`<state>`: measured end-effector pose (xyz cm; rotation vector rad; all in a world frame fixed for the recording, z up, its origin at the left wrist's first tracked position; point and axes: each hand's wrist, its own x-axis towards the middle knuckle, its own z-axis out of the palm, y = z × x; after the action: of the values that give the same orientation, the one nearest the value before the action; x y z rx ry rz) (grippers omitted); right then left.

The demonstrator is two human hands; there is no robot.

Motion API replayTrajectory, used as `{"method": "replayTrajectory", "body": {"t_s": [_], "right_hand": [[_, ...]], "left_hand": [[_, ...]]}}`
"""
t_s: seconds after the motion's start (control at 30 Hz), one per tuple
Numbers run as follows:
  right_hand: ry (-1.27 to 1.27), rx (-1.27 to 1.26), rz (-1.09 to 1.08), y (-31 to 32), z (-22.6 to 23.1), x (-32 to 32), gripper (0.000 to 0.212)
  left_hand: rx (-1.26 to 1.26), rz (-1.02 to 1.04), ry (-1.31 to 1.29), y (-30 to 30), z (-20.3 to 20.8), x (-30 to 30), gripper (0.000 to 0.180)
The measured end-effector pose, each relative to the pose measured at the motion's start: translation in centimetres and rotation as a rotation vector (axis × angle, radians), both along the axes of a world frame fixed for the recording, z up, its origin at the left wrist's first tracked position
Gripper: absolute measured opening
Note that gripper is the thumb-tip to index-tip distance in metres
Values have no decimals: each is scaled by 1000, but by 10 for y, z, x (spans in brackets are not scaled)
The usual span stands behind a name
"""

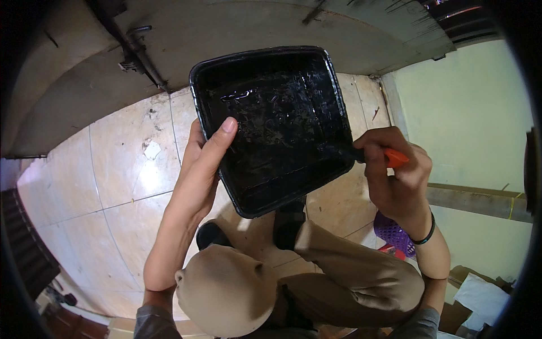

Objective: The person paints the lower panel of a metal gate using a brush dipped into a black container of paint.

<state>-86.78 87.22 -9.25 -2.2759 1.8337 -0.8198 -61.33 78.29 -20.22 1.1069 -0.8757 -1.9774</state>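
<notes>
A black rectangular tray [271, 130] with rounded corners and a raised rim is held up, tilted, above my knees. Its inner floor looks wet and glossy, with streaks. My left hand [209, 147] grips the tray's left side, thumb over the rim and fingers behind it. In my right hand [395, 169] is a paintbrush [397, 159] with an orange handle, pinched by the tray's right edge. Its dark head reaches over the rim into the tray's lower right area, hard to make out against the black.
Pale floor tiles [130, 181] spread below, with a white flake [152, 150] on them. A purple perforated basket [393, 231] stands beside my right forearm. A grey panel [237, 28] rises ahead, and a light green wall [463, 113] is on the right. White sheets and cardboard [480, 299] lie lower right.
</notes>
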Motion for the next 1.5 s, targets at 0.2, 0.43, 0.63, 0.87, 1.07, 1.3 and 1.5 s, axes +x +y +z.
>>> {"method": "replayTrajectory", "body": {"t_s": [0.2,0.43,0.63,0.87,1.07,1.3,1.5], "right_hand": [[-104,68,-115,-2,2,-4,3],[-315,133,-187,-13,7,-5,16],[-768,147,-270,-32,-11,-2,38],[-1274,170,-240,-80,-19,4,41],[-1129,-114,-64,-148,10,37,45],[-183,-519,347,-224,-4,68,21],[300,-777,539,-251,24,79,26]], "left_hand": [[11,27,35,-6,-3,3,98],[36,84,28,-4,2,18,86],[46,172,-24,-3,7,34,83],[27,267,69,-2,9,70,86],[-5,323,53,-1,6,102,92],[66,510,-18,31,13,142,81],[34,613,-26,60,9,177,81]]}}
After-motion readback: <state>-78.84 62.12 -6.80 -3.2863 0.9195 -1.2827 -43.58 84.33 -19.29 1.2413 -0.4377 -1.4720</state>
